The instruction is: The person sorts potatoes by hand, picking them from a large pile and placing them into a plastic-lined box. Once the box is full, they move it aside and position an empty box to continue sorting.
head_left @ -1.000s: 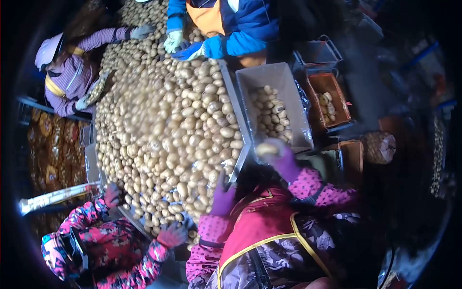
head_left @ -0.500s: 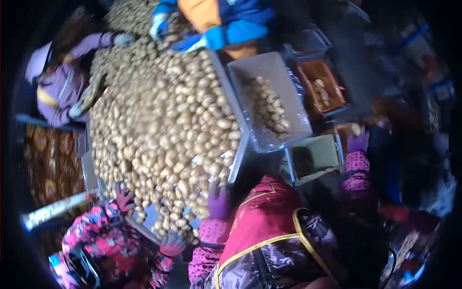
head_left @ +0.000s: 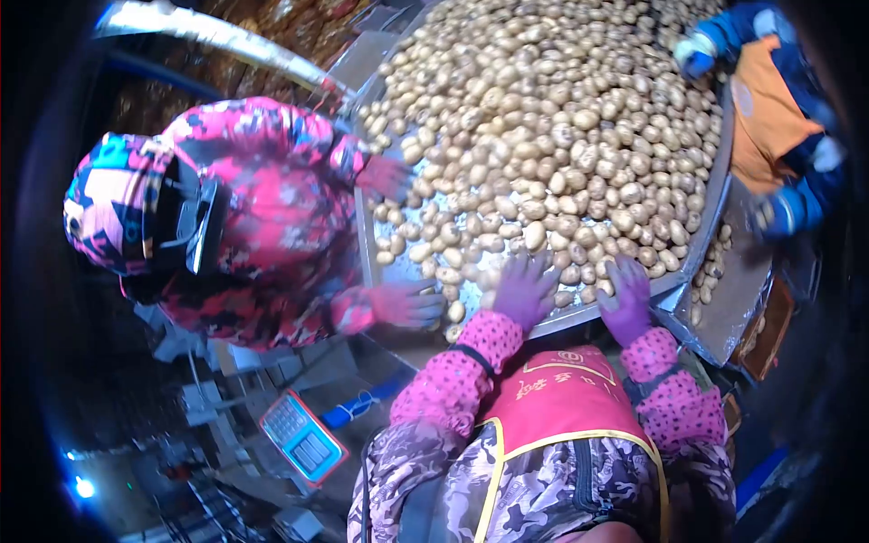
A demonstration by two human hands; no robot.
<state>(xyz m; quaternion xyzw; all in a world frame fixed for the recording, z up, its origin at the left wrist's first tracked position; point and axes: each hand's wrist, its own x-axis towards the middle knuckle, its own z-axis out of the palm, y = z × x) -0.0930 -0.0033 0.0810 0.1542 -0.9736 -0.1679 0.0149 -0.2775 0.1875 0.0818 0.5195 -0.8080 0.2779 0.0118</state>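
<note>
a: "left hand (head_left: 525, 288) at the near rim, open, gloved fingers spread among the potatoes (head_left: 561, 154)!"
b: "and the right hand (head_left: 626, 299)?"
a: "open too, fingers forward beside the nearest ones."
b: "potatoes heaped right across the metal surface (head_left: 366, 240), a co-worker (head_left: 272, 217) reaching in from the left!"

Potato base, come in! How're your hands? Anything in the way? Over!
Left hand spread; right hand beside potatoes, grip unclear. Potatoes heaped on metal table. Possible obstacle: co-worker's hand, close on left.
</note>
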